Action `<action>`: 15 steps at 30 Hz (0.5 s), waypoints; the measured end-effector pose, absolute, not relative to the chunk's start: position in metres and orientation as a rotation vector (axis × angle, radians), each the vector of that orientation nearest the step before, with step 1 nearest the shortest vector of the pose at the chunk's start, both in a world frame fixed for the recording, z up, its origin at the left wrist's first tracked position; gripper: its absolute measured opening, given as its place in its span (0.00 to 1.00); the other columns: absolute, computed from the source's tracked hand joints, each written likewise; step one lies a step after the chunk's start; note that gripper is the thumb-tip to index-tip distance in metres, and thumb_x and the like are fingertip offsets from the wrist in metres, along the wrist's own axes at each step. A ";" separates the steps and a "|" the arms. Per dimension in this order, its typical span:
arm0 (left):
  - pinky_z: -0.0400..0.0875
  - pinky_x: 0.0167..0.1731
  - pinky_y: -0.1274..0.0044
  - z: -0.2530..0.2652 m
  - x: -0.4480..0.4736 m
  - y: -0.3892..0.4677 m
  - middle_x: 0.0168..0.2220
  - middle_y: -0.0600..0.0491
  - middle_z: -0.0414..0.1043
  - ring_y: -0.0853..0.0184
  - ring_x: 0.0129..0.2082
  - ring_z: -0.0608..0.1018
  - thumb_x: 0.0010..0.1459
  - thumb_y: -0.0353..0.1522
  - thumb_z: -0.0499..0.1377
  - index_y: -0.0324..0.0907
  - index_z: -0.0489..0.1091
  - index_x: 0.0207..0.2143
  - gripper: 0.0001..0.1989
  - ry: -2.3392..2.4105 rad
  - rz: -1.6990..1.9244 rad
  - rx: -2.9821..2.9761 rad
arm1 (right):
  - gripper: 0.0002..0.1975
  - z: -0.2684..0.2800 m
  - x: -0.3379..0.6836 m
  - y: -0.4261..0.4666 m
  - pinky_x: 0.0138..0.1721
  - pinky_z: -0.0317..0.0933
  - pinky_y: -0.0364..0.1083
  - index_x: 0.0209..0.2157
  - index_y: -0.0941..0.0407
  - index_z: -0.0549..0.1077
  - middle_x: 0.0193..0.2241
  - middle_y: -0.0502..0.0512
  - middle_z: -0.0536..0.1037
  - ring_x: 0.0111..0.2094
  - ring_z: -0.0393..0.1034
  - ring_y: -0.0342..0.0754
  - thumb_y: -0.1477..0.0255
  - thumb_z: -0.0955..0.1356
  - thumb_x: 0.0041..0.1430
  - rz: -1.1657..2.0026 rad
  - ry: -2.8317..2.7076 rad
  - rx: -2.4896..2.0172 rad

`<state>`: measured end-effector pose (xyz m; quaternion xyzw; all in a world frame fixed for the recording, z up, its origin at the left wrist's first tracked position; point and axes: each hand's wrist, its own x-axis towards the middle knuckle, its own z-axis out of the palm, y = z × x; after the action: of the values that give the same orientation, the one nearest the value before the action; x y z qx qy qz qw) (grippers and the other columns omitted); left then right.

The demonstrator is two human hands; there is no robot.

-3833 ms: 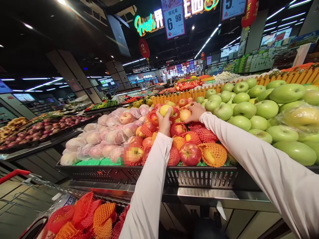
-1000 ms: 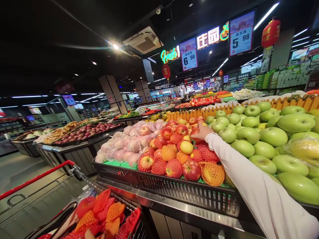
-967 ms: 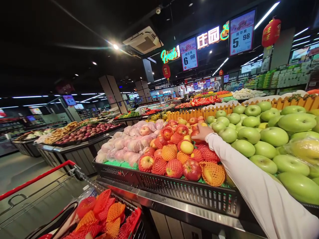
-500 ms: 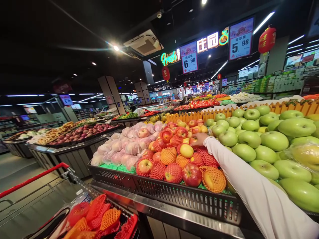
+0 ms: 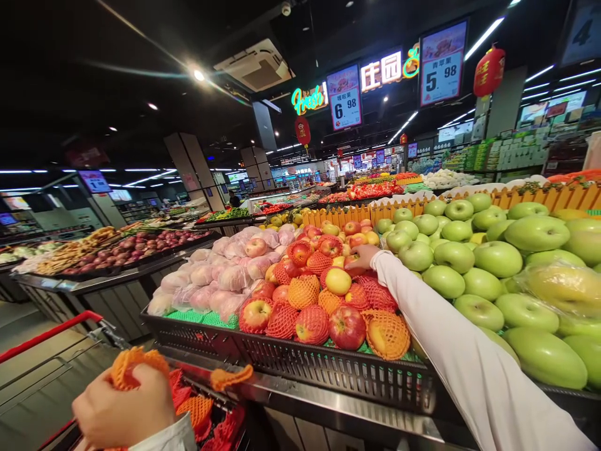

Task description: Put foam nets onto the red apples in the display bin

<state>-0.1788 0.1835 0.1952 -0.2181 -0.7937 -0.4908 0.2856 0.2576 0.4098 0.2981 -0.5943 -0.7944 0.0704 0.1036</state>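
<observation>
My left hand is closed around a bunched orange foam fruit net, low at the left over the box of nets. Another orange foam net is beside it, in front of the stand's metal edge; whether it rests there or is in the air I cannot tell. With my right arm stretched across the display, my right hand curls its fingers over a red apple at the back of the pile. The fingertips are partly hidden. Around it lie red and yellow apples, several in red or orange nets.
A black crate holds the apples. Bagged pink fruit lies left of them, green apples to the right. Below left stands a box of red and orange nets by a cart with a red handle. Price signs hang above.
My left hand has come into view at lower left with an orange foam net. A second orange net now shows near the stand's edge. My right hand stays at the same apples; the view has shifted slightly.
</observation>
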 end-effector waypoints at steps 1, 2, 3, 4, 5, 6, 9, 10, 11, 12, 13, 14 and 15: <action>0.70 0.40 0.53 0.184 -0.184 0.190 0.49 0.37 0.71 0.37 0.49 0.74 0.55 0.40 0.51 0.40 0.67 0.51 0.23 -2.152 -1.255 -0.549 | 0.33 0.298 0.257 0.411 0.50 0.65 0.48 0.56 0.60 0.72 0.53 0.66 0.77 0.52 0.73 0.60 0.56 0.73 0.54 0.211 -2.344 -1.749; 0.70 0.39 0.53 0.169 -0.189 0.196 0.48 0.35 0.71 0.37 0.48 0.74 0.56 0.39 0.51 0.37 0.67 0.50 0.22 -2.200 -1.203 -0.558 | 0.34 0.297 0.257 0.412 0.51 0.64 0.48 0.57 0.60 0.72 0.53 0.66 0.76 0.52 0.72 0.60 0.56 0.73 0.53 0.214 -2.341 -1.742; 0.71 0.39 0.53 0.151 -0.191 0.200 0.46 0.34 0.72 0.38 0.47 0.75 0.57 0.38 0.50 0.35 0.67 0.48 0.20 -2.238 -1.144 -0.591 | 0.35 0.296 0.257 0.413 0.51 0.64 0.48 0.57 0.60 0.72 0.54 0.67 0.76 0.53 0.72 0.61 0.56 0.74 0.53 0.218 -2.341 -1.733; 0.71 0.41 0.54 0.129 -0.189 0.201 0.45 0.35 0.72 0.39 0.47 0.75 0.59 0.36 0.49 0.34 0.67 0.45 0.17 -2.244 -1.084 -0.667 | 0.36 0.294 0.257 0.414 0.51 0.63 0.49 0.58 0.61 0.71 0.54 0.68 0.75 0.54 0.71 0.61 0.56 0.74 0.52 0.217 -2.339 -1.718; 0.71 0.44 0.55 0.104 -0.181 0.201 0.44 0.36 0.72 0.42 0.48 0.75 0.61 0.35 0.48 0.35 0.68 0.42 0.15 -2.237 -1.007 -0.847 | 0.36 0.293 0.257 0.416 0.51 0.63 0.49 0.58 0.61 0.71 0.55 0.69 0.75 0.54 0.71 0.61 0.57 0.75 0.51 0.229 -2.330 -1.728; 0.70 0.48 0.56 0.077 -0.170 0.197 0.42 0.38 0.72 0.44 0.49 0.75 0.61 0.35 0.49 0.37 0.67 0.38 0.12 -2.210 -0.918 -1.097 | 0.36 0.291 0.257 0.417 0.52 0.62 0.49 0.59 0.62 0.70 0.56 0.70 0.74 0.55 0.70 0.61 0.58 0.74 0.53 0.233 -2.343 -1.723; 0.61 0.61 0.59 -0.008 -0.117 0.177 0.57 0.36 0.66 0.46 0.62 0.66 0.59 0.36 0.56 0.38 0.68 0.38 0.09 -2.197 -0.743 -1.662 | 0.35 0.289 0.256 0.423 0.53 0.58 0.50 0.60 0.65 0.69 0.56 0.73 0.72 0.57 0.68 0.58 0.59 0.73 0.56 0.184 -2.333 -1.742; 0.60 0.62 0.60 -0.033 -0.099 0.169 0.60 0.35 0.63 0.46 0.63 0.65 0.58 0.32 0.57 0.37 0.69 0.37 0.07 -2.298 -0.681 -1.800 | 0.34 0.288 0.255 0.425 0.52 0.58 0.50 0.60 0.65 0.69 0.56 0.73 0.73 0.57 0.68 0.58 0.59 0.72 0.57 0.181 -2.342 -1.740; 0.57 0.64 0.61 -0.055 -0.084 0.161 0.62 0.36 0.62 0.47 0.65 0.62 0.56 0.28 0.57 0.37 0.70 0.38 0.07 -2.471 -0.627 -1.910 | 0.35 0.289 0.254 0.426 0.52 0.58 0.50 0.60 0.65 0.69 0.56 0.74 0.73 0.57 0.68 0.58 0.58 0.72 0.57 0.173 -2.339 -1.751; 0.57 0.64 0.61 -0.073 -0.073 0.155 0.62 0.37 0.62 0.47 0.66 0.62 0.55 0.26 0.57 0.37 0.70 0.40 0.09 -2.669 -0.601 -1.982 | 0.36 0.289 0.253 0.426 0.52 0.58 0.51 0.59 0.65 0.70 0.56 0.74 0.72 0.58 0.68 0.59 0.57 0.73 0.55 0.173 -2.337 -1.767; 0.60 0.63 0.61 -0.086 -0.066 0.150 0.60 0.38 0.65 0.48 0.64 0.64 0.54 0.24 0.57 0.37 0.71 0.42 0.12 -2.873 -0.588 -2.009 | 0.38 0.291 0.252 0.426 0.52 0.58 0.51 0.59 0.65 0.70 0.56 0.74 0.72 0.58 0.67 0.59 0.56 0.73 0.53 0.167 -2.325 -1.780; 0.65 0.59 0.62 -0.096 -0.063 0.147 0.56 0.39 0.70 0.49 0.60 0.70 0.54 0.24 0.58 0.37 0.71 0.44 0.14 -3.042 -0.580 -1.996 | 0.40 0.293 0.251 0.425 0.52 0.58 0.51 0.59 0.66 0.69 0.56 0.73 0.73 0.58 0.67 0.59 0.55 0.73 0.51 0.185 -2.327 -1.783; 0.69 0.54 0.63 -0.103 -0.063 0.146 0.50 0.40 0.74 0.51 0.54 0.75 0.55 0.25 0.59 0.38 0.71 0.44 0.13 -3.167 -0.586 -1.968 | 0.40 0.295 0.250 0.425 0.52 0.58 0.52 0.58 0.66 0.70 0.56 0.72 0.73 0.59 0.67 0.60 0.54 0.72 0.50 0.201 -2.305 -1.800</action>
<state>-0.0631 0.1457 -0.1028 -0.4954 -0.7974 -0.1476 -0.3113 0.2502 0.4246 0.2955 -0.6108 -0.7819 0.0683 0.1047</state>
